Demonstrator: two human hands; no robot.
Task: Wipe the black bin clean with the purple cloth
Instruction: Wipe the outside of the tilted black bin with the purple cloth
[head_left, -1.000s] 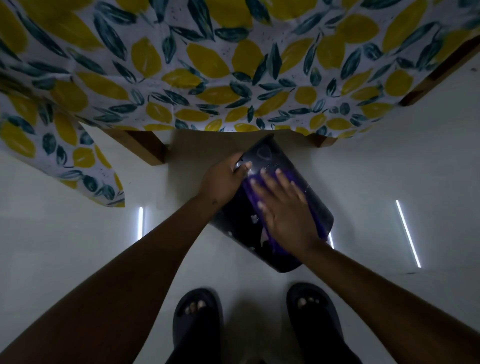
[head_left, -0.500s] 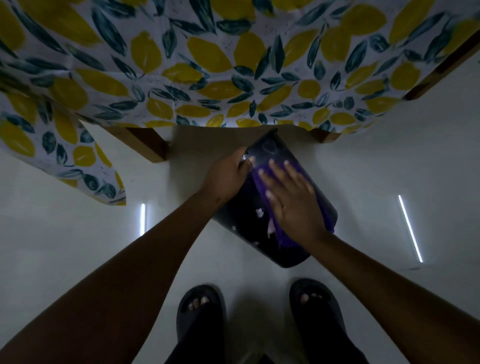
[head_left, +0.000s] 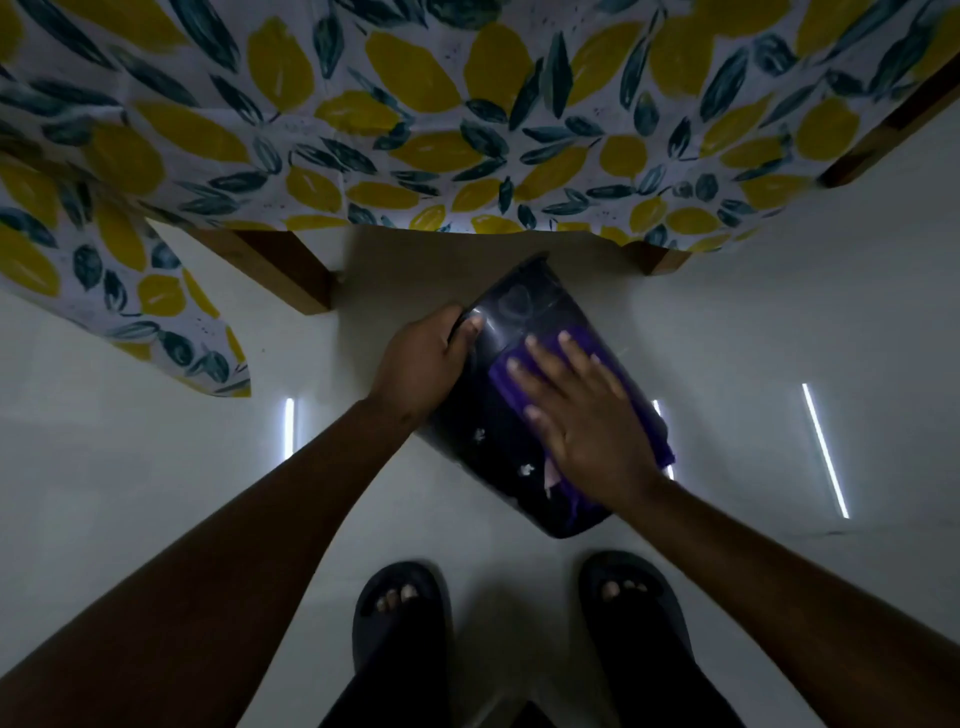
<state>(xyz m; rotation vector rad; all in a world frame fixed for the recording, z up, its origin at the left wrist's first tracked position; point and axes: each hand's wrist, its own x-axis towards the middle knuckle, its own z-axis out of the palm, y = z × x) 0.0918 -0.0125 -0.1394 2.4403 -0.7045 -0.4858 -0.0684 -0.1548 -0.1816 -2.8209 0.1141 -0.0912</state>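
The black bin lies tilted on its side above the pale floor, its glossy wall facing up. My left hand grips its upper left edge. My right hand lies flat, fingers spread, pressing the purple cloth against the bin's side. Most of the cloth is hidden under the palm; a purple edge shows at the bin's right side. Small pale specks dot the bin's lower wall.
A table with a lemon-and-leaf tablecloth hangs over the top of the view, on wooden legs. My feet in dark sandals stand just below the bin. Bright light streaks reflect on the glossy floor.
My right hand has slid the purple cloth across the bin's side toward its upper end. The left hand keeps its grip on the bin's edge.
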